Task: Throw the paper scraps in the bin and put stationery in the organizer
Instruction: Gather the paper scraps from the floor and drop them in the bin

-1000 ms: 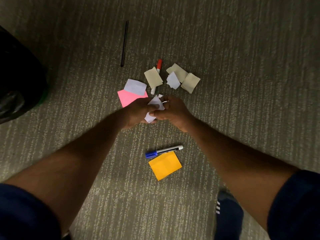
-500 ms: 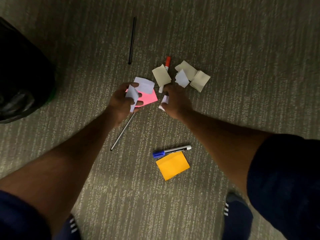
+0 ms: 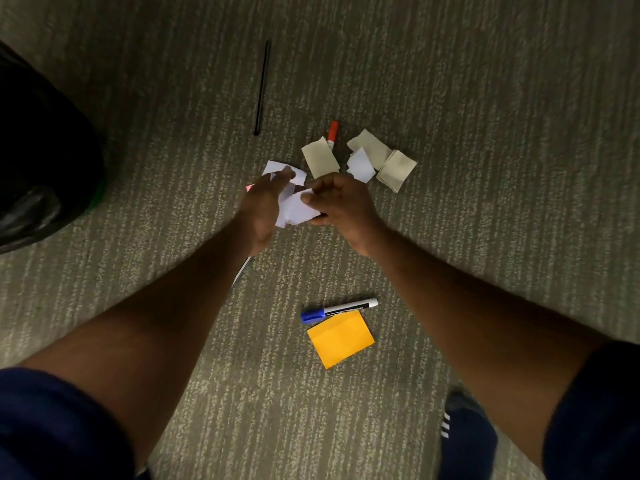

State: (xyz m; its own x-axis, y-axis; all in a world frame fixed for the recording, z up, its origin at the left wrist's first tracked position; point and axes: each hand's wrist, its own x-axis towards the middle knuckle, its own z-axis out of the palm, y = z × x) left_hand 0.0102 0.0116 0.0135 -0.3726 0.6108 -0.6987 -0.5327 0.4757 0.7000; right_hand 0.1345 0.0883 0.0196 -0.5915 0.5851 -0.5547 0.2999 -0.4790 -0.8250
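Over the carpet (image 3: 485, 98), gripping white scraps (image 3: 296, 209) with left hand (image 3: 258, 206) and right hand (image 3: 341, 202) together. Just beyond, other scraps (image 3: 320, 157) by a red marker (image 3: 333, 131); nearer, blue marker (image 3: 337, 310) beside orange note (image 3: 341, 339); far left, bin (image 3: 41, 161).

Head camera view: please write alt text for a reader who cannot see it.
The left hand and right hand hold white paper scraps above a carpet. Beyond lie beige scraps and a red-capped marker; nearer lie a blue-capped marker and an orange note; a black bin stands at left.

Two markers (image 3: 337, 310) (image 3: 331, 133), three beige scraps (image 3: 320, 157) (image 3: 372, 148) (image 3: 396, 170), one orange note (image 3: 341, 339).
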